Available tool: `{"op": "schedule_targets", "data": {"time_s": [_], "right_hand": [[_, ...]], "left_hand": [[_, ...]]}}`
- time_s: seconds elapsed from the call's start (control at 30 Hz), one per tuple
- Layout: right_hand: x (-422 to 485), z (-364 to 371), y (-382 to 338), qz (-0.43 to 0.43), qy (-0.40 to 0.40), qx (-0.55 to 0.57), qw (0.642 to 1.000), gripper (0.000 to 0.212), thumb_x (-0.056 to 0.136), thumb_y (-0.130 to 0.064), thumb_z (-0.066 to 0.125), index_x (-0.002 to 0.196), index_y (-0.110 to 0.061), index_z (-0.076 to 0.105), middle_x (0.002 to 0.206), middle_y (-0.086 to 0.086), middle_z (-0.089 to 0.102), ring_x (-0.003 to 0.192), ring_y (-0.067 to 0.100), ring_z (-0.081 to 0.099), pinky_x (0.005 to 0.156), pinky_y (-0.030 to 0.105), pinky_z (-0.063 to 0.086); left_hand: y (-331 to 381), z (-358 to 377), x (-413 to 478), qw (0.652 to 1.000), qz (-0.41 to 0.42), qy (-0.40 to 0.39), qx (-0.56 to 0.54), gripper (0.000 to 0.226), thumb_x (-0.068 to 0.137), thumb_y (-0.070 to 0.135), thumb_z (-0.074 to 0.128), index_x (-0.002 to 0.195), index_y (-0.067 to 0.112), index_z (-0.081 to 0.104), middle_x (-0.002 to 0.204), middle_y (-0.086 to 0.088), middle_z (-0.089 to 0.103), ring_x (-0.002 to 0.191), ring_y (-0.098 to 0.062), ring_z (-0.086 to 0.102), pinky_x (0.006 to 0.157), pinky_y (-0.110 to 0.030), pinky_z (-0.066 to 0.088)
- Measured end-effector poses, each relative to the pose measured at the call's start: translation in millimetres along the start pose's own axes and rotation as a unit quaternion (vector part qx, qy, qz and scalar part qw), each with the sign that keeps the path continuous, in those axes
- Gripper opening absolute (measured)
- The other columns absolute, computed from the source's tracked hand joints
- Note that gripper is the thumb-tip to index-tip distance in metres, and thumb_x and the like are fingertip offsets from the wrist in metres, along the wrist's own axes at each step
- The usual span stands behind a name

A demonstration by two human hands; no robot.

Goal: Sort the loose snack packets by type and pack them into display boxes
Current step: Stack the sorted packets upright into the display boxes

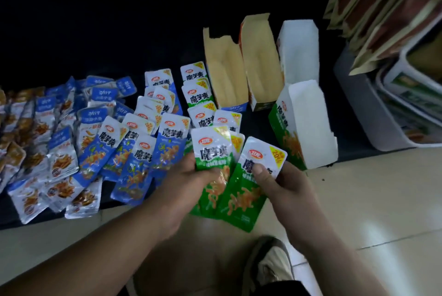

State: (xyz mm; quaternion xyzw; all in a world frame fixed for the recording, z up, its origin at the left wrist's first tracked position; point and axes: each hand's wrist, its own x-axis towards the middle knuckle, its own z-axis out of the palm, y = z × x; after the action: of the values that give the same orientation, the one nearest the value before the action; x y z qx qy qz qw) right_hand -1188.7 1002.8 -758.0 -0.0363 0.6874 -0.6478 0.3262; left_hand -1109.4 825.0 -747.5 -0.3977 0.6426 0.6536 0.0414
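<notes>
Left hand (183,185) curls round a fan of green packets (211,150); right hand (287,188), just beside, pinches a single green packet (241,200) under its thumb.

Glossy plastic-film green packets (212,152); matt cardboard display boxes (260,61); smooth floor tiles (382,200)

A grey bin (354,104) stands on the pale tile floor (382,200). Brown bags (382,4) lean over the bin. A shoe (272,264) sits well apart from it.
</notes>
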Motion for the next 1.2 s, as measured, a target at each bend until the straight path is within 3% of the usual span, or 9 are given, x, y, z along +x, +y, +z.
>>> {"op": "schedule_targets", "data": {"time_s": [0.13, 0.33, 0.47, 0.57, 0.63, 0.77, 0.93, 1.07, 1.2], "right_hand": [[6.9, 2.7, -13.5, -0.022, 0.072, 0.057, 0.996, 0.019, 0.101, -0.026, 0.062, 0.119, -0.019, 0.063, 0.112, 0.003, 0.076, 0.108, 0.024, 0.072, 0.092, 0.048, 0.059], [11.9, -15.5, -48.9, -0.081, 0.043, 0.093, 0.991, 0.042, 0.109, -0.014, 0.046, 0.144, -0.036, 0.052, 0.132, -0.009, 0.069, 0.126, 0.01, 0.063, 0.109, 0.041, 0.048], [23.8, -62.2, -72.3, -0.146, 0.022, 0.098, 0.984, 0.058, 0.1, 0.014, 0.047, 0.144, -0.023, 0.053, 0.13, 0.009, 0.07, 0.124, 0.029, 0.064, 0.106, 0.048, 0.049], [44.8, -94.3, -82.6, -0.146, 0.076, 0.103, 0.981, 0.053, 0.091, 0.017, 0.059, 0.133, -0.015, 0.062, 0.117, 0.014, 0.075, 0.11, 0.034, 0.071, 0.096, 0.053, 0.054], [60.1, -99.8, -81.5, -0.151, 0.137, 0.078, 0.976, 0.046, 0.088, 0.012, 0.064, 0.124, -0.016, 0.067, 0.112, 0.009, 0.077, 0.106, 0.031, 0.073, 0.096, 0.058, 0.056], [81.3, -93.2, -78.2, -0.156, 0.146, 0.045, 0.976, 0.04, 0.091, 0.014, 0.061, 0.116, -0.015, 0.071, 0.107, 0.006, 0.078, 0.102, 0.027, 0.075, 0.092, 0.056, 0.059], [95.2, -96.3, -71.7, -0.174, 0.104, -0.054, 0.978, 0.041, 0.09, 0.012, 0.064, 0.117, -0.019, 0.069, 0.106, -0.004, 0.078, 0.102, 0.011, 0.074, 0.088, 0.034, 0.061], [104.6, -104.9, -69.8, -0.2, 0.101, -0.097, 0.97, 0.04, 0.089, 0.008, 0.07, 0.113, -0.024, 0.07, 0.103, -0.006, 0.078, 0.1, 0.01, 0.073, 0.083, 0.027, 0.06], [118.1, -104.0, -57.6, -0.249, 0.147, -0.262, 0.921, 0.036, 0.081, -0.01, 0.081, 0.11, -0.029, 0.072, 0.112, -0.022, 0.062, 0.111, 0.019, 0.059, 0.096, 0.037, 0.051]], "left_hand": [[27.3, 44.7, -13.8, 0.999, 0.035, -0.014, -0.033, 0.024, 0.1, 0.02, 0.061, 0.105, 0.042, 0.071, 0.096, 0.034, 0.073, 0.088, 0.015, 0.066, 0.082, -0.028, 0.049], [70.2, 101.2, -10.6, 0.987, 0.154, -0.033, 0.009, 0.025, 0.109, 0.032, 0.043, 0.125, 0.04, 0.061, 0.134, 0.028, 0.06, 0.124, 0.01, 0.053, 0.093, -0.01, 0.038], [93.6, 118.0, 5.4, 0.968, 0.198, -0.109, 0.11, 0.049, 0.087, 0.053, 0.039, 0.133, 0.049, 0.055, 0.132, 0.015, 0.057, 0.125, -0.011, 0.054, 0.106, -0.044, 0.045], [107.7, 124.4, 31.5, 0.944, 0.265, -0.012, 0.197, 0.034, 0.098, 0.032, 0.044, 0.128, 0.035, 0.061, 0.121, 0.01, 0.056, 0.113, -0.01, 0.053, 0.093, -0.031, 0.044], [103.4, 125.9, 45.0, 0.942, 0.252, 0.076, 0.209, 0.023, 0.094, 0.029, 0.061, 0.117, 0.032, 0.059, 0.112, 0.009, 0.059, 0.097, -0.01, 0.059, 0.076, -0.026, 0.043], [74.0, 142.7, 60.4, 0.959, 0.178, 0.028, 0.219, 0.022, 0.086, 0.04, 0.077, 0.103, 0.035, 0.064, 0.087, 0.019, 0.064, 0.076, 0.003, 0.059, 0.055, -0.008, 0.035], [65.4, 144.9, 76.1, 0.954, 0.203, 0.022, 0.221, 0.036, 0.079, 0.036, 0.066, 0.115, 0.037, 0.064, 0.097, 0.015, 0.073, 0.092, -0.012, 0.07, 0.077, -0.032, 0.057], [62.1, 126.9, 76.2, 0.95, 0.214, -0.004, 0.229, 0.038, 0.085, 0.03, 0.076, 0.118, 0.041, 0.063, 0.093, 0.016, 0.07, 0.08, -0.007, 0.068, 0.076, -0.032, 0.058], [58.6, 113.8, 76.7, 0.937, 0.23, -0.028, 0.263, 0.043, 0.082, 0.022, 0.061, 0.121, 0.039, 0.061, 0.102, 0.012, 0.069, 0.087, -0.015, 0.067, 0.078, -0.034, 0.057]]}}
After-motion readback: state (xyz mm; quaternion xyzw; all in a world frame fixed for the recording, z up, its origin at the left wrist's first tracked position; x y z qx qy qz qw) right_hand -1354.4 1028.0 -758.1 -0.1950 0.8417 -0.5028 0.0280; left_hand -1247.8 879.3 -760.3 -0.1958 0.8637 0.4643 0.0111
